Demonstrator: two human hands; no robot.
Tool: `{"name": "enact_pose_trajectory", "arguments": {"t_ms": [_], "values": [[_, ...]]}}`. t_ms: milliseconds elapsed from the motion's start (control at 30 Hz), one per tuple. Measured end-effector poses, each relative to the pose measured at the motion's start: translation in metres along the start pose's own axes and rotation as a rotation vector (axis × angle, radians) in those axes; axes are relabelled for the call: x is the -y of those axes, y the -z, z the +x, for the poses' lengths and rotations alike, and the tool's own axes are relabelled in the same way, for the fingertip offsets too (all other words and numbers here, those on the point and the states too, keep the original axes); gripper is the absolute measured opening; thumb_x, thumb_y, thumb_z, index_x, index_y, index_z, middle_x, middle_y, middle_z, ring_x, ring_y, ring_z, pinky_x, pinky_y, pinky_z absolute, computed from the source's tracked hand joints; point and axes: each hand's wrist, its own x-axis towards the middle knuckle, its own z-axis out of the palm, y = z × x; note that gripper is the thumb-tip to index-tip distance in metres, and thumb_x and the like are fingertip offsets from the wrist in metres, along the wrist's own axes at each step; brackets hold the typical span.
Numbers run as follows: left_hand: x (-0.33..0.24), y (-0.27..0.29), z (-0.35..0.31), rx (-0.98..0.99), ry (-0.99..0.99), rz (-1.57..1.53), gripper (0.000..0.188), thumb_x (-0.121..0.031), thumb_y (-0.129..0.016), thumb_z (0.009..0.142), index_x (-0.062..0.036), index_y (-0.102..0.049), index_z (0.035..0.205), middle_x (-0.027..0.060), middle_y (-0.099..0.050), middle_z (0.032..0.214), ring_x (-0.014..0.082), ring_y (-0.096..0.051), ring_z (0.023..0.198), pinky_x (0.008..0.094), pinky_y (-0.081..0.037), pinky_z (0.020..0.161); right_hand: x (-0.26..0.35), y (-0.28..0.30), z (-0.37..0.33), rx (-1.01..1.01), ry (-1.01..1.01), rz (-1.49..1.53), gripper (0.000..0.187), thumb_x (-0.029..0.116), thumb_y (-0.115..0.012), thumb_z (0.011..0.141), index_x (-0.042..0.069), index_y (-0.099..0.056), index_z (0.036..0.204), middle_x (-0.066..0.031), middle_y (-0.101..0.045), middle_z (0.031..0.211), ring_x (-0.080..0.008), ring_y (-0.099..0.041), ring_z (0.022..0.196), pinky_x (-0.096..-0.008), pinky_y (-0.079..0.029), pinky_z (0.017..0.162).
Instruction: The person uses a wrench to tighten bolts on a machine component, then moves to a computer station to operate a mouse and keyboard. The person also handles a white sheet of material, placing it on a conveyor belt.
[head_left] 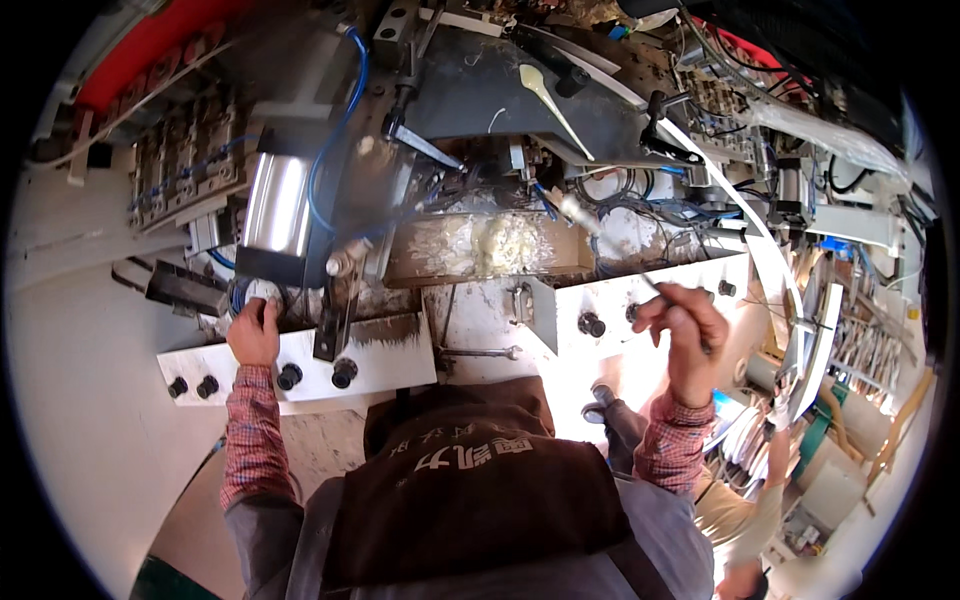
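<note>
My left hand (255, 332) is at the left side of the machine, its fingers closed on a small white round piece (263, 290) below a silver cylinder (277, 200). My right hand (687, 335) is raised over the white front panel on the right. It grips a thin-handled tool (655, 283) whose pale head, blurred, points up and left toward the middle. Between the hands, an open cardboard box (420, 272) contains a cream-coloured, crumbly or sticky mass (490, 245). A cream spatula-like tool (545, 100) lies on the dark machine plate (465, 85) beyond the box.
Black knobs (343, 373) stick out of the left white panel (395, 345); the right panel (570, 305) has similar ones. A wrench (480, 352) lies between the panels. Blue air hoses (352, 90) loop around the machine. At the lower right another person (745, 510) stands beside stacked strips.
</note>
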Motion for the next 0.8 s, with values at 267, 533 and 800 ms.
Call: {"name": "enact_pose_trajectory", "arguments": {"t_ms": [267, 533, 800], "values": [[-0.005, -0.001, -0.001, -0.008, 0.047, 0.04, 0.038, -0.044, -0.056, 0.096, -0.0087, -0.069, 0.092, 0.0182, -0.069, 0.08, 0.0416, -0.066, 0.078, 0.0485, -0.049, 0.068, -0.112, -0.028, 0.013, 0.448, -0.04, -0.255, 0.028, 0.012, -0.061, 0.097, -0.006, -0.063, 0.119, -0.0118, -0.071, 0.095, -0.015, -0.065, 0.08, -0.0277, -0.051, 0.069], [-0.064, -0.05, 0.021, 0.405, -0.09, -0.106, 0.048, -0.04, -0.063, 0.09, -0.0051, -0.065, 0.122, 0.0194, -0.069, 0.117, 0.0365, -0.064, 0.107, 0.0443, -0.05, 0.091, -0.152, -0.054, 0.077, 0.961, 0.688, -0.796, 0.02, 0.007, -0.063, 0.082, 0.003, -0.066, 0.101, -0.0118, -0.068, 0.096, -0.0319, -0.066, 0.095, -0.0414, -0.053, 0.081], [-0.079, -0.231, 0.073, 0.61, -0.067, 0.128, 0.053, -0.04, -0.063, 0.086, 0.0001, -0.065, 0.122, 0.0253, -0.064, 0.125, 0.0404, -0.062, 0.114, 0.0442, -0.051, 0.094, -0.16, -0.049, 0.113, 1.182, 1.134, -1.095, 0.012, 0.014, -0.062, 0.079, 0.009, -0.067, 0.088, -0.0018, -0.066, 0.083, -0.0198, -0.064, 0.092, -0.0342, -0.054, 0.072]]}}
